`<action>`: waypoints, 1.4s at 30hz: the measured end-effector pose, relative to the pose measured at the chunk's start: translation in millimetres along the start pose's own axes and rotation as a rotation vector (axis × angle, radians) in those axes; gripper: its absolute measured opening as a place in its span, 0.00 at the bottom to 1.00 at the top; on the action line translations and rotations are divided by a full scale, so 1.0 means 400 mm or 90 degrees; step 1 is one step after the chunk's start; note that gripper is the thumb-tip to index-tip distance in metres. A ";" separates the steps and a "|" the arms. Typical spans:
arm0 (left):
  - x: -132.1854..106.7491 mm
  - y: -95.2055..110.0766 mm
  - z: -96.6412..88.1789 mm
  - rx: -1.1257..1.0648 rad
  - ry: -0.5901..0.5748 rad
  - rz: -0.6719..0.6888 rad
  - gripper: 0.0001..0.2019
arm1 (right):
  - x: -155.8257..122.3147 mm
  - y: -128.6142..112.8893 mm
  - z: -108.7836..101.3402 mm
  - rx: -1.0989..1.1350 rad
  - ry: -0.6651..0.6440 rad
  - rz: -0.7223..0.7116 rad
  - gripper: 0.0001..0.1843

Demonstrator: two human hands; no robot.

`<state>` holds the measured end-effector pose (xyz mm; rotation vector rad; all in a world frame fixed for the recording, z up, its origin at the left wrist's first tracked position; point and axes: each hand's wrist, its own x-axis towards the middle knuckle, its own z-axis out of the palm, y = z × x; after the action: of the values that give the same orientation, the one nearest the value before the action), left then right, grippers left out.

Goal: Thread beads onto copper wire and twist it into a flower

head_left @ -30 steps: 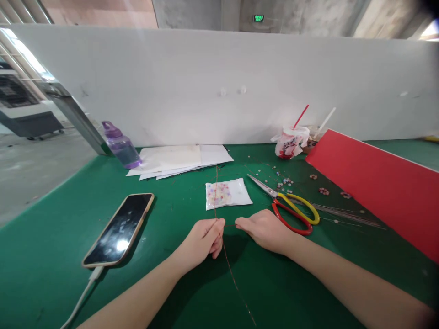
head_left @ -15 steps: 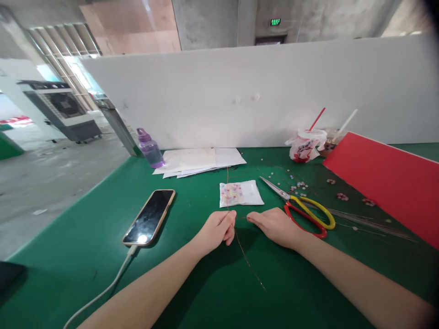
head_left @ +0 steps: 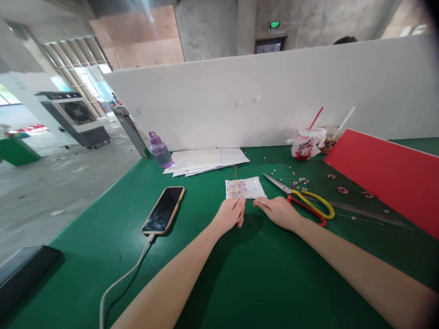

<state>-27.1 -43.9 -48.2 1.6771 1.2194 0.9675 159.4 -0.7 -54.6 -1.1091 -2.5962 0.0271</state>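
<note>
Head cam: wire [head_left: 250,201] btwn L hand [head_left: 231,214] & R hand [head_left: 277,212].

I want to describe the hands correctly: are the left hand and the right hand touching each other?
Apart. In the head view, a narrow gap showing the green table separates the left hand from the right hand.

A packet [head_left: 254,187] lies behind the left hand [head_left: 230,214], scissors [head_left: 285,188] rightward.
</note>
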 end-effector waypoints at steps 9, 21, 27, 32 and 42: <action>0.081 0.014 0.025 0.207 0.091 0.115 0.18 | -0.006 0.023 -0.008 0.103 0.019 0.068 0.17; 0.042 0.026 0.027 0.198 0.043 0.104 0.21 | -0.015 0.019 -0.022 0.036 -0.024 0.028 0.19; -0.007 0.018 0.011 0.111 -0.005 0.042 0.22 | -0.018 0.008 -0.027 0.011 -0.036 -0.054 0.18; -0.033 0.016 -0.020 0.105 -0.057 0.017 0.22 | -0.016 -0.005 -0.029 0.000 -0.077 -0.095 0.16; -0.064 0.004 -0.066 0.013 -0.163 -0.050 0.21 | -0.021 -0.024 -0.017 0.016 -0.067 -0.132 0.16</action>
<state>-56.9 -64.2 -40.0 1.6968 1.1170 0.6704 160.2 -14.0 -49.0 -0.8466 -2.7836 0.0734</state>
